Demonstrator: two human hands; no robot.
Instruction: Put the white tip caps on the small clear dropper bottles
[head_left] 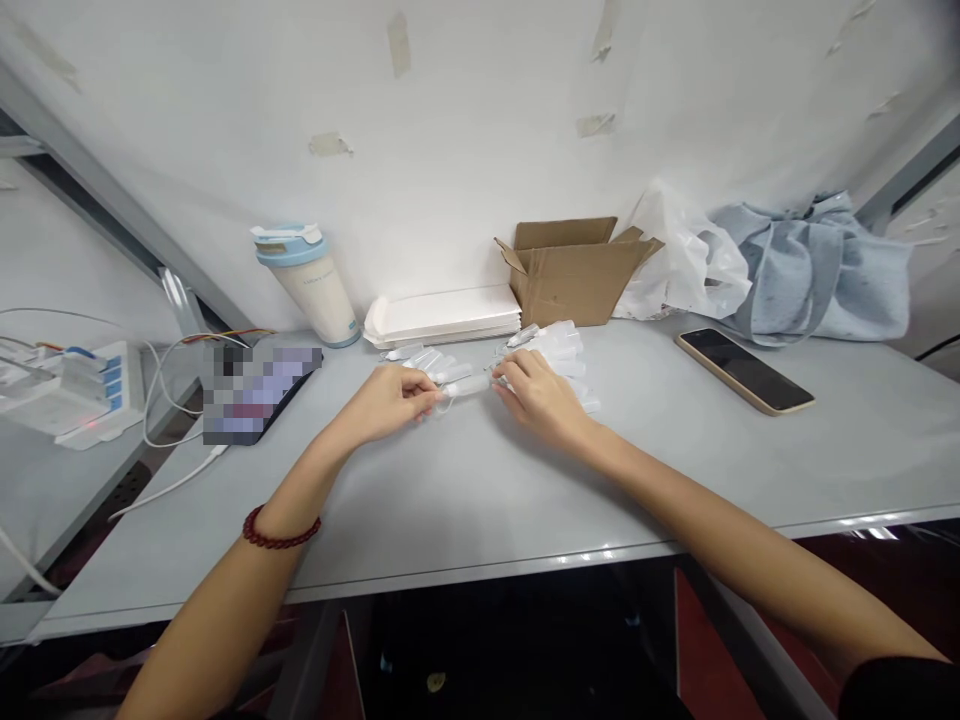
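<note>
Between my two hands lies a small translucent plastic tube (pixel 469 385) with a thin loop at its left end. My left hand (pixel 394 402) pinches that left end between thumb and fingertips. At the other end, the curled fingers of my right hand (pixel 541 398) close around the tube. Behind my left hand are several similar clear tubes (pixel 431 362) lying side by side. A larger pile of the frosted tubes (pixel 562 348) sits just beyond and partly hidden by my right hand.
Along the wall stand a tumbler (pixel 311 285), a stack of white sleeves (pixel 442 315), an open cardboard box (pixel 574 275), a plastic bag (pixel 686 260) and a blue cloth bag (pixel 847 280). A phone (pixel 746 370) lies right; a blurred device (pixel 259 400) and power strip (pixel 112 395) are left.
</note>
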